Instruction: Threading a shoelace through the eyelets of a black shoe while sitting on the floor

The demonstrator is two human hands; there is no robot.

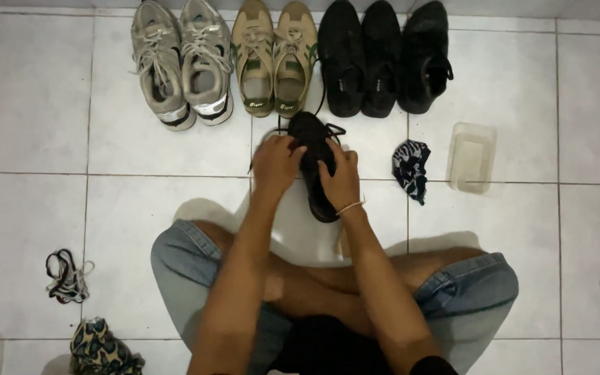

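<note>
We grip the black shoe (316, 167) with both hands (274, 165) (342, 182), steadying it to reach its laces (332, 129).

Both arms fwd, left hand (274, 165) & right hand (342, 182) fingers curled

- Matt black cloth on the shoe (316, 167), held in both bare hands (left hand (274, 164), right hand (342, 182)).
- Glossy, smooth white tiles (29, 215).
- Clear, smooth plastic tub (471, 157).
- Faded denim shorts (182, 260), soft-looking.
- Patterned cloth rag (411, 167), crumpled.
- Worn grey mesh on the sneakers (182, 62).
</note>
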